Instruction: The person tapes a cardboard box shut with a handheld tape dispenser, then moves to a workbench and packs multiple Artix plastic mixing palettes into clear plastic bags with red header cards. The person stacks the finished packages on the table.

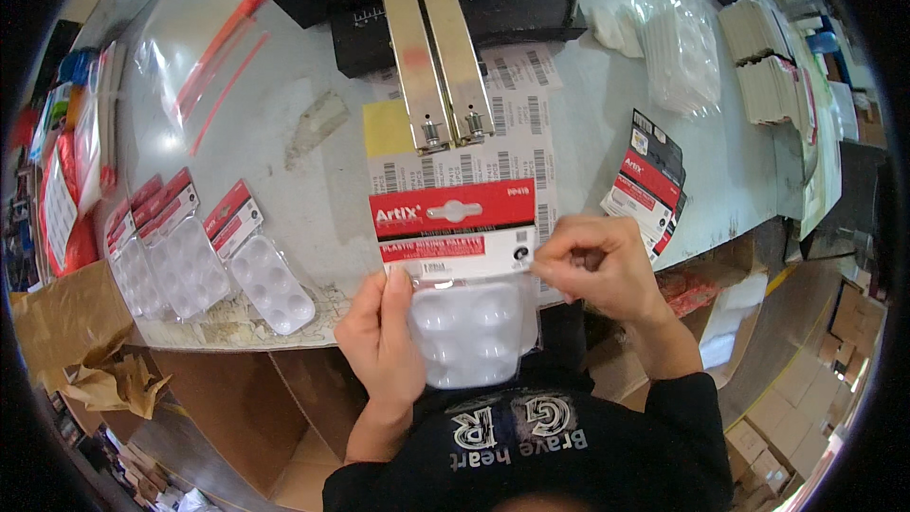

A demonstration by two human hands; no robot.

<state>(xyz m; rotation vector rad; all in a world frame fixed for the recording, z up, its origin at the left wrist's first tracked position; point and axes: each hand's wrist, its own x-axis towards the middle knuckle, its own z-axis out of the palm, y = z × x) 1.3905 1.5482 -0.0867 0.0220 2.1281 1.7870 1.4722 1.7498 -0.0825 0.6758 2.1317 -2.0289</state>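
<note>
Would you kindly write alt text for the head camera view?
Two bare hands, left hand and right hand, hold a clear plastic palette with a red header card at a grey table; finished packs lie left.

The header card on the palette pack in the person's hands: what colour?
Red and white header card, clearest in the head view.

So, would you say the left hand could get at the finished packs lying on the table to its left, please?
Probably yes: the packs lie in the open near the table edge, unobstructed. But the left hand is holding the bagged palette, so it would need to let go first.
</note>
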